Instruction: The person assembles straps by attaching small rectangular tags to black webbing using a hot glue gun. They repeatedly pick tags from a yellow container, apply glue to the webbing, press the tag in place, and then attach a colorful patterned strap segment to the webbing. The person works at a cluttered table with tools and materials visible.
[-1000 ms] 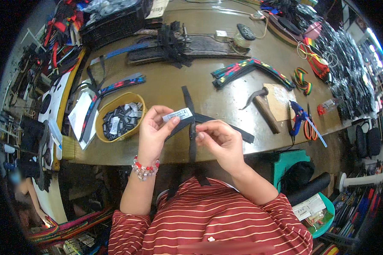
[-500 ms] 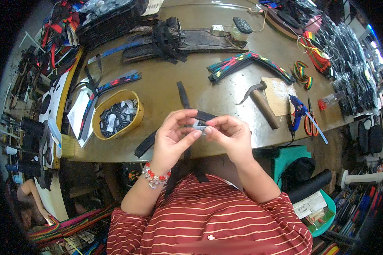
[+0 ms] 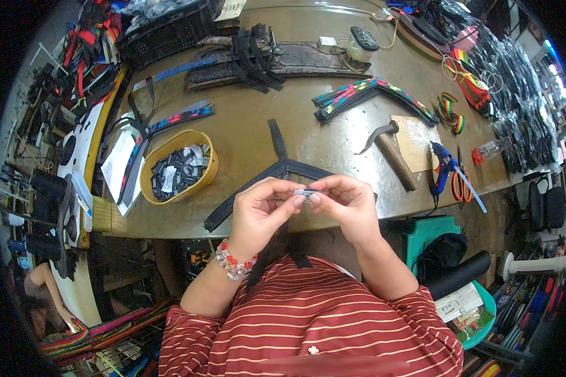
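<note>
Between my two hands, over the near edge of the table, is a small grey-and-white label [image 3: 304, 192]. My left hand [image 3: 258, 210] pinches one end with thumb and forefinger; a red-and-clear bead bracelet is on that wrist. At the other end, the thumb and forefinger of my right hand [image 3: 351, 206] close on the label. Just beyond my fingers lies a black padded strap [image 3: 236, 202], bent in a wide V, with a narrow tab pointing away from me. My hands cover part of it.
To the left stands a yellow basket [image 3: 212, 178] of small black labels. On the right are a hammer [image 3: 396, 164], a cardboard piece [image 3: 421, 135], a blue glue gun [image 3: 441, 179] and orange-handled scissors [image 3: 461, 188]. Patterned straps [image 3: 339, 100] lie farther back, near a long dark board [image 3: 321, 60].
The label has turned between my fingertips and shows more of its dark side. My hands are slightly lower against the strap, so its bend now shows beyond them.
</note>
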